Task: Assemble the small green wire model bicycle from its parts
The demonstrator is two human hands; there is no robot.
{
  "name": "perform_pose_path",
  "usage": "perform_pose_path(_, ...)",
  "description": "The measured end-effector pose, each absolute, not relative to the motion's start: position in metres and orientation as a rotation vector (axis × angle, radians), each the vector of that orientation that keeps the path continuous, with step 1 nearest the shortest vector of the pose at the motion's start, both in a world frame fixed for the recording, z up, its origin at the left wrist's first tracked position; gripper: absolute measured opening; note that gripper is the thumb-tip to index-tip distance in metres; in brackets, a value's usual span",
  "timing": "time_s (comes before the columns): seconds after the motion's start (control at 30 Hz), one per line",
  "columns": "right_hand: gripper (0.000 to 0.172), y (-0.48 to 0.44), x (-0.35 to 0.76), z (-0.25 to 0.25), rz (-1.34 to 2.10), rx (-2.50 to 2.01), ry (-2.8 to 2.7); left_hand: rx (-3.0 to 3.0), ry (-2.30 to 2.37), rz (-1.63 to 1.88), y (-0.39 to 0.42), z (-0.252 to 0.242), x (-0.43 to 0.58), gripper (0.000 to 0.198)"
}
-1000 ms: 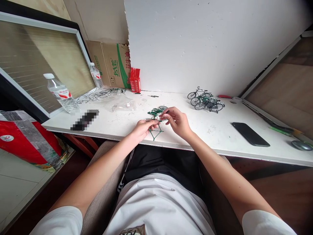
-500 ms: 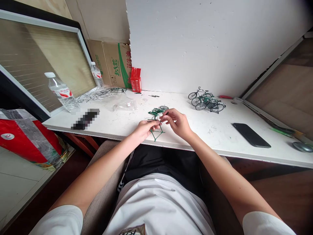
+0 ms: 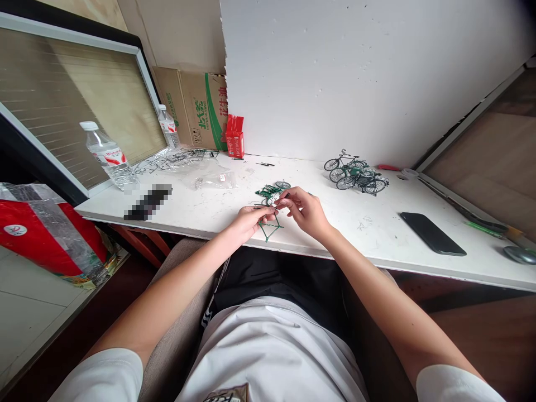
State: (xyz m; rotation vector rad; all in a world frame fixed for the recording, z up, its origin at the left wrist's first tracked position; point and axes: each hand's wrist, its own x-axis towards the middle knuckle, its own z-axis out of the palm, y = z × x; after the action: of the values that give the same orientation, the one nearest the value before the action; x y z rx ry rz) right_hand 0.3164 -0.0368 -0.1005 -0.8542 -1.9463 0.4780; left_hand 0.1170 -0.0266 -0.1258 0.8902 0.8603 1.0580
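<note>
A green model bicycle frame (image 3: 271, 228) is pinched in my left hand (image 3: 250, 220), its thin bars reaching down past the fingers over the desk's front edge. My right hand (image 3: 305, 211) is closed at the frame's upper end, with a small dark piece between thumb and fingers, too small to name. The two hands' fingertips nearly meet and cover part of the frame. Just beyond them lie loose green bicycle parts (image 3: 266, 192) and a spoked model wheel (image 3: 283, 185) on the white desk.
Several assembled model bicycles (image 3: 355, 174) stand at the back right. A black phone (image 3: 432, 233) lies to the right. Leftward are a clear plastic bag (image 3: 213, 177), parts sprues (image 3: 167, 161), a water bottle (image 3: 109, 159) and a small red box (image 3: 235, 137).
Almost nothing differs. The view has shifted slightly, and both hands keep their pinch at the frame's upper end.
</note>
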Motion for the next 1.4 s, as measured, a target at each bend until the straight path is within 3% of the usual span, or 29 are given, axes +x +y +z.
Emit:
perform_pose_path(0.5,0.026,-0.037,0.3176,-0.0986,0.454,-0.874,-1.977,0.928,0.84,1.05,-0.0239,-0.131,0.1154,0.022)
perform_pose_path(0.83,0.034,-0.036,0.3178,-0.1004,0.456,-0.881,-1.976,0.912,0.843,1.045,-0.0266,-0.1265,0.1161,0.022)
perform_pose_path(1.4,0.02,-0.0355,0.3199,-0.1008,0.411,-0.838,-2.017,0.93,0.843,1.065,-0.0245,-0.132,0.1159,0.022)
